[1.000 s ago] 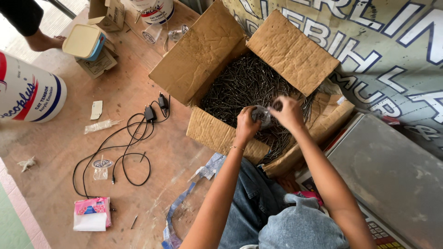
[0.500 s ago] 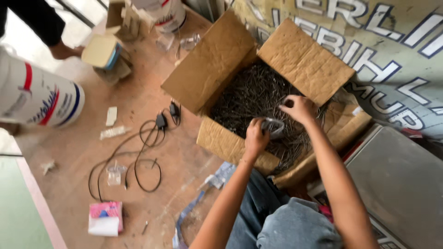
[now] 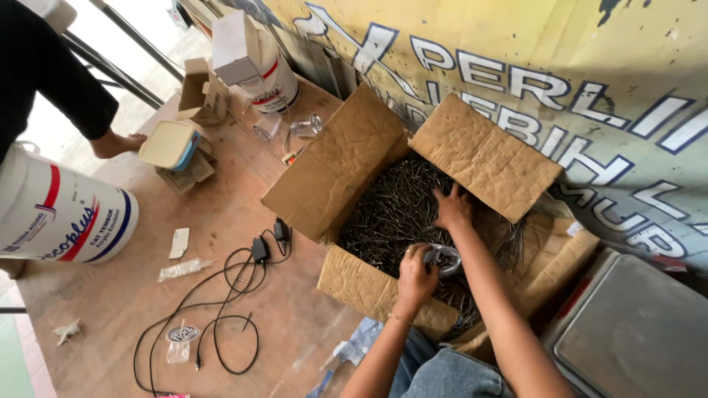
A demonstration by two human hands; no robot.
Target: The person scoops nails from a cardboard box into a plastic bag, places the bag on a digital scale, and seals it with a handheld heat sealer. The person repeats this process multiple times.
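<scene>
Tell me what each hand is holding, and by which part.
The left hand grips a small clear container by its rim, over the cardboard box. The right hand rests in the dark nails; whether it grips any cannot be told.

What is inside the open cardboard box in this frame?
The cardboard box holds a dark heap of nails. The right hand reaches into the heap; the left hand holds a small clear container over it. The box bottom is covered by nails.

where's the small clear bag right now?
In the head view, the small clear bag is in the left hand, held over the near side of the open cardboard box of dark nails; the right hand is in the nails just beyond it.
</scene>
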